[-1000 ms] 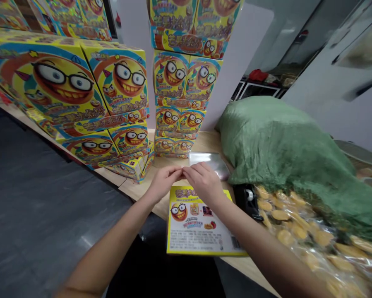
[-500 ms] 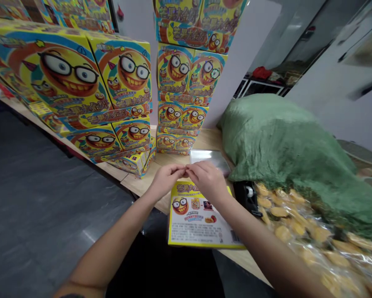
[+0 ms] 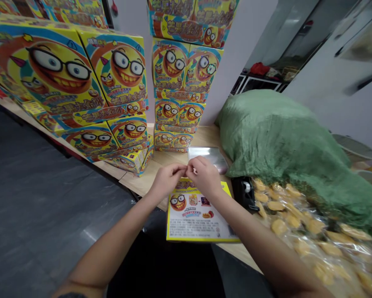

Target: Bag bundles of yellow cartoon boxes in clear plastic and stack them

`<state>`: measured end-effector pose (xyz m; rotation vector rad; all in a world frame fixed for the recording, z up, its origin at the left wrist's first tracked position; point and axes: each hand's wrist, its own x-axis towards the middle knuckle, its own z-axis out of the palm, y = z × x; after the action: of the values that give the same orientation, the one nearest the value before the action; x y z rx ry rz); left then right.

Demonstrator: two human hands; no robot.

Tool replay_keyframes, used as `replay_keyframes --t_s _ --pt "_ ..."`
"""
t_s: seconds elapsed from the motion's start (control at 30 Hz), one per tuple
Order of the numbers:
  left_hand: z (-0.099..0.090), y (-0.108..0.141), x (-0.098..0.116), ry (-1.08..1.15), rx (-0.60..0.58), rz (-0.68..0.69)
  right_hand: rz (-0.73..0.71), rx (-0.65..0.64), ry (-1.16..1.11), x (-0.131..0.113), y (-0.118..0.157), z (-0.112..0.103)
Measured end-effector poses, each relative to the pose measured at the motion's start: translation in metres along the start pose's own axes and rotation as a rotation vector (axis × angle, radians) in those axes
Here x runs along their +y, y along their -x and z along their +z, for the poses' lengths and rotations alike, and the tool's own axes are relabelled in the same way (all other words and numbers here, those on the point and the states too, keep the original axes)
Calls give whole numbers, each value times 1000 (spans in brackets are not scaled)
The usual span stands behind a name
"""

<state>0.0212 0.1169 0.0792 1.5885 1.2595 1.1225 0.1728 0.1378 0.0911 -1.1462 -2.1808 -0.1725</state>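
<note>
“Bent more sharply than half a second ago: fingers of the right hand (image 3: pixel 204 178).”

“And the left hand (image 3: pixel 164 182)?”

“Pinched thumb to forefinger, tips meeting the right's, also pinched. Too small to tell whether gripping anything.”

“Where, against the yellow-bordered carton (image 3: pixel 192 225)?”

“Above its far edge, toward 11 to 12 o'clock.”

“And the carton itself?”

“Flat on the wooden tabletop (image 3: pixel 145 176), small-print panel up, near-left corner jutting past the table's near edge at 7 o'clock.”

“Room to move?”

“Strip of wood showing at 10 to 11, toward the stacked cartoon-face boxes (image 3: pixel 179 116). Tight at 2 to 3: black tape dispenser (image 3: pixel 244 194) just beside the right edge, wrapped biscuits (image 3: pixel 293 219) beyond at 3 to 4. Clear plastic sheets (image 3: pixel 209 154) near at 12, green cloth (image 3: pixel 275 128) mounded at 1 to 2.”

“Pointing which way?”

“Title edge toward 12, print reading upright from 6. Seemingly wider from 9 to 3, but foreshortened; true long axis hard to tell.”
</note>
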Motion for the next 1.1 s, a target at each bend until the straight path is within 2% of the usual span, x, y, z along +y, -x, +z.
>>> replay_keyframes --t_s 0.07,0.13,0.3,0.4,0.57,0.7,0.8,0.9,1.0,1.03,1.1 --pt "0 -2 -2 164 7 -67 101 22 -136 1 -2 -4" --pt "0 -4 -2 274 7 -113 75 41 -167 0 -2 -10" --pt "-2 -3 7 208 -50 -102 -173 -64 123 -10 6 -13" --pt "1 -2 7 202 -87 -85 -235 -104 261 -14 10 -11" --pt "7 -1 -2 226 -73 -86 -275 -53 309 -8 12 -5" --pt "5 -2 -5 97 -65 -38 -229 37 240 -1 14 6" --pt "4 -2 -5 46 -48 -27 -137 69 120 1 11 9" --pt "4 -2 -7 96 -16 -49 60 90 -50 6 3 0" --pt "4 -1 -9 214 5 -109 280 155 -207 13 -5 -18" --pt "4 -1 -9 241 6 -126 292 156 -234 15 -6 -23" --pt "5 -2 -9 270 5 -142 181 103 -222 13 -6 -30"
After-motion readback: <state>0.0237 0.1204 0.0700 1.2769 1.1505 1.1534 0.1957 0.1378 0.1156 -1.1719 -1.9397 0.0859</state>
